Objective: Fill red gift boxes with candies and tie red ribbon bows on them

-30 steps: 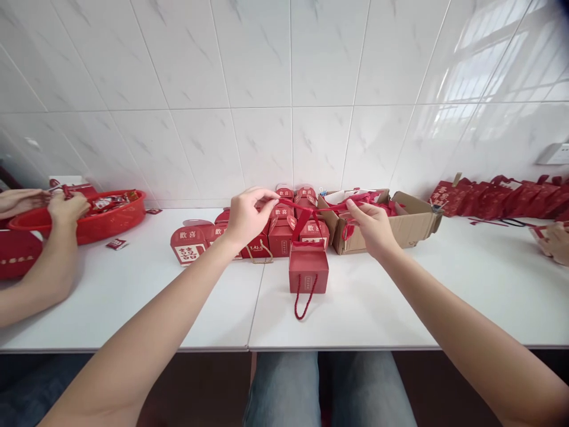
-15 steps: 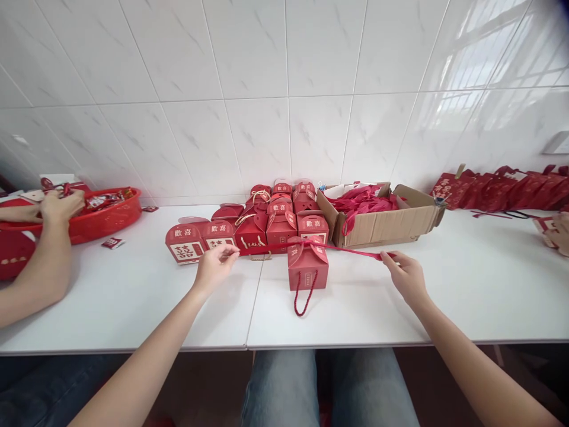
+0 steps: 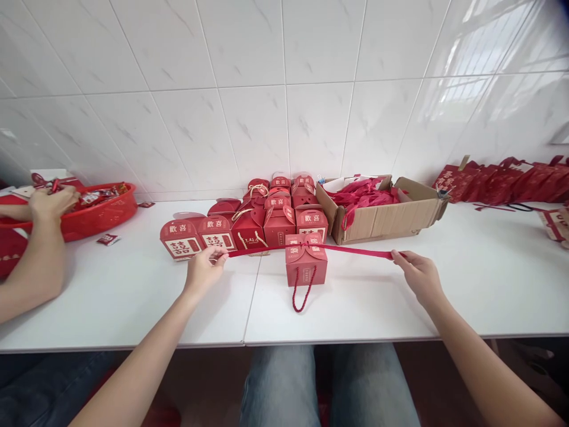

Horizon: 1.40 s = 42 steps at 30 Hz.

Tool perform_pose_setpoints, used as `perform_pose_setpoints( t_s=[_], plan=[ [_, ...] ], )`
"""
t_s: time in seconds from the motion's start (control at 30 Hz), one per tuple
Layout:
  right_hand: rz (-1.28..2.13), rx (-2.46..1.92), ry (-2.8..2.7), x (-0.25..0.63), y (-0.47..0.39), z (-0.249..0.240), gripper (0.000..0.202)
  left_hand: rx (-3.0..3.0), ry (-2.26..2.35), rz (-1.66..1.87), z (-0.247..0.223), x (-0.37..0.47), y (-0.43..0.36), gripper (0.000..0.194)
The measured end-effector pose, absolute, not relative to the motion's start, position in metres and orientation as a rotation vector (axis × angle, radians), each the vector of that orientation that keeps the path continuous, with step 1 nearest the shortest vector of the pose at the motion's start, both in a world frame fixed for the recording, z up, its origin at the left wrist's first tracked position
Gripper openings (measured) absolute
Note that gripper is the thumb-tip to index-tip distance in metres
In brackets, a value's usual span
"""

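Observation:
A small red gift box (image 3: pixel 306 270) stands on the white table in front of me, its top flaps folded in and a dark red rope handle (image 3: pixel 303 299) hanging down its near side. Across its top runs a red ribbon (image 3: pixel 358 250), stretched nearly straight to both sides. My left hand (image 3: pixel 205 270) pinches one end, close to the finished-looking boxes. The other end is pinched between thumb and fingers of my right hand (image 3: pixel 418 274). Neither hand touches the box itself.
Several red gift boxes (image 3: pixel 280 222) stand grouped behind. A cardboard box (image 3: pixel 386 219) of red ribbons (image 3: pixel 364 198) is right of them. At left, another person's hand (image 3: pixel 53 201) works over a red basin (image 3: pixel 100 218) of sweets. Red bags (image 3: pixel 511 182) line the right wall.
Both my hands have moved farther apart, drawing the ribbon tighter. The box's top flaps have been pulled flatter and closer together.

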State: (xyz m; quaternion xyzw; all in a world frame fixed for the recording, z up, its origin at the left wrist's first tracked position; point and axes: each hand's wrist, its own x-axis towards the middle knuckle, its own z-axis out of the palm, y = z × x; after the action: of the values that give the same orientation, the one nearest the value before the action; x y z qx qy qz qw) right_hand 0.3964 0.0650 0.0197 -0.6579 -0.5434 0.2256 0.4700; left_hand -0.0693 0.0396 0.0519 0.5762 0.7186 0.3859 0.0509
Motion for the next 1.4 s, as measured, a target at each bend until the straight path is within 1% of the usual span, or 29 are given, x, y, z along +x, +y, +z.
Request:
perform_pose_setpoints(
  t_s=[0.3, 0.5, 0.6, 0.67, 0.77, 0.83, 0.9, 0.97, 1.1, 1.2, 1.27, 1.4],
  plan=[
    [0.516, -1.627, -1.311, 0.399, 0.06, 0.032, 0.037, 1.796, 2.246, 1.136, 0.057, -0.065, 0.04, 0.02],
    [0.502, -1.679, -1.362, 0.401, 0.062, 0.03, 0.038, 1.764, 2.234, 1.101, 0.054, -0.068, 0.044, 0.022],
    [0.515, -1.727, -1.464, 0.403, 0.066, 0.026, 0.037, 1.762, 2.112, 1.011, 0.058, -0.065, 0.043, 0.02],
    [0.484, -1.697, -1.568, 0.402, 0.068, 0.026, 0.036, 1.757, 1.985, 0.974, 0.066, -0.058, 0.04, 0.022],
    [0.366, -1.574, -1.715, 0.393, 0.067, 0.035, 0.039, 1.737, 1.794, 1.025, 0.08, -0.04, 0.036, 0.031],
    [0.311, -1.491, -1.782, 0.38, 0.066, 0.047, 0.036, 1.741, 1.691, 1.069, 0.089, -0.023, 0.037, 0.028],
    [0.35, -1.401, -1.846, 0.363, 0.066, 0.059, 0.031, 1.761, 1.613, 1.075, 0.095, -0.003, 0.041, 0.025],
    [0.493, -1.31, -1.889, 0.345, 0.07, 0.069, 0.03, 1.757, 1.57, 1.079, 0.097, 0.017, 0.049, 0.026],
    [0.827, -1.235, -1.953, 0.311, 0.085, 0.076, 0.038, 1.668, 1.521, 1.05, 0.094, 0.05, 0.064, 0.034],
    [0.994, -1.272, -2.031, 0.297, 0.092, 0.072, 0.046, 1.756, 1.478, 1.039, 0.088, 0.063, 0.07, 0.035],
    [1.008, -1.273, -2.016, 0.292, 0.093, 0.071, 0.047, 1.835, 1.445, 1.056, 0.085, 0.067, 0.072, 0.032],
    [0.719, -1.102, -2.029, 0.286, 0.089, 0.077, 0.049, 1.842, 1.357, 1.076, 0.082, 0.071, 0.073, 0.028]
  ],
)
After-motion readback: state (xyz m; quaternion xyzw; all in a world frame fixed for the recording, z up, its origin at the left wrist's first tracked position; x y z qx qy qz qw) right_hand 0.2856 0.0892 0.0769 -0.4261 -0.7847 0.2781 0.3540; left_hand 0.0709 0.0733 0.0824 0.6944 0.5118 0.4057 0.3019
